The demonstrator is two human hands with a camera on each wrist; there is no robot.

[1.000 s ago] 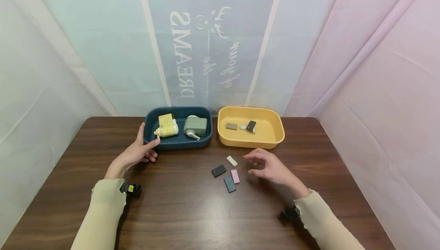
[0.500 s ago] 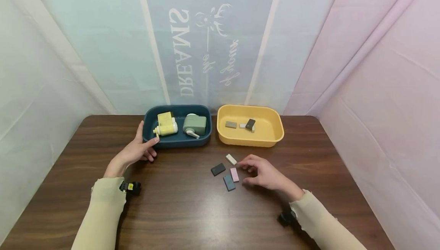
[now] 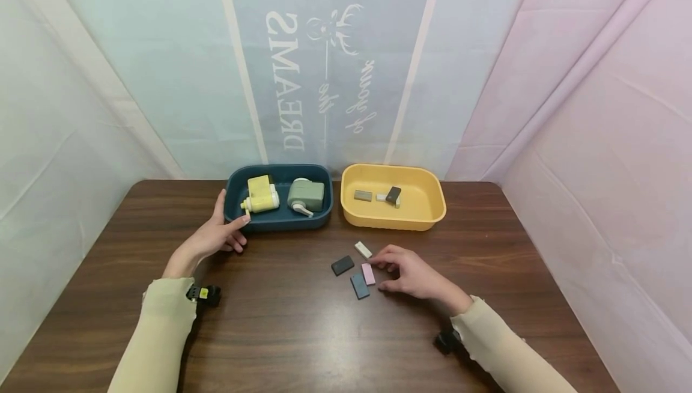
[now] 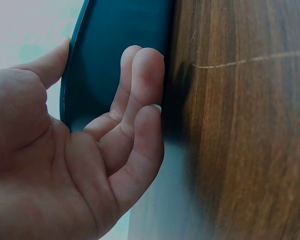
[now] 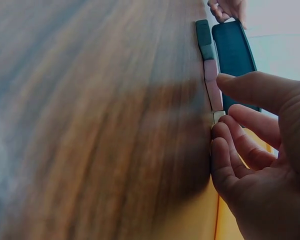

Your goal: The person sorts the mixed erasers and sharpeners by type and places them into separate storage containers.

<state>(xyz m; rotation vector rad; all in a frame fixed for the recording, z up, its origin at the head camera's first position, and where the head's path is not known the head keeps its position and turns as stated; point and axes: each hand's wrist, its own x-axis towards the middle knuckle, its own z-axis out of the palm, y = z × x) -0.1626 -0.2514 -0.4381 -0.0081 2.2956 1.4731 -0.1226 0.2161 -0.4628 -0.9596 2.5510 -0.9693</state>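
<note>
My left hand point(image 3: 213, 237) holds the near left corner of a dark blue bin point(image 3: 286, 225), thumb at its front rim and index finger along its left side. In the left wrist view the other fingers curl outside the wall. On the table, my right hand point(image 3: 408, 273) hovers low by a small pink block point(image 3: 368, 274), thumb and index finger bent and apart. The index fingertip is near a white block point(image 3: 363, 250); contact cannot be told. Beside the pink block lie a blue-grey block point(image 3: 359, 286) and a black block point(image 3: 342, 265).
A yellow bin point(image 3: 421, 201) right of the blue one holds several small blocks, among them a black one point(image 3: 393, 194). Inside the blue bin lie a yellow device point(image 3: 262, 194) and a green device point(image 3: 307, 194) with a white lever. Cloth hangs behind the table point(image 3: 281, 333).
My right hand has moved left and slightly toward the near side, up to the pink block. The left hand stays at the blue bin. The blocks lie as before.
</note>
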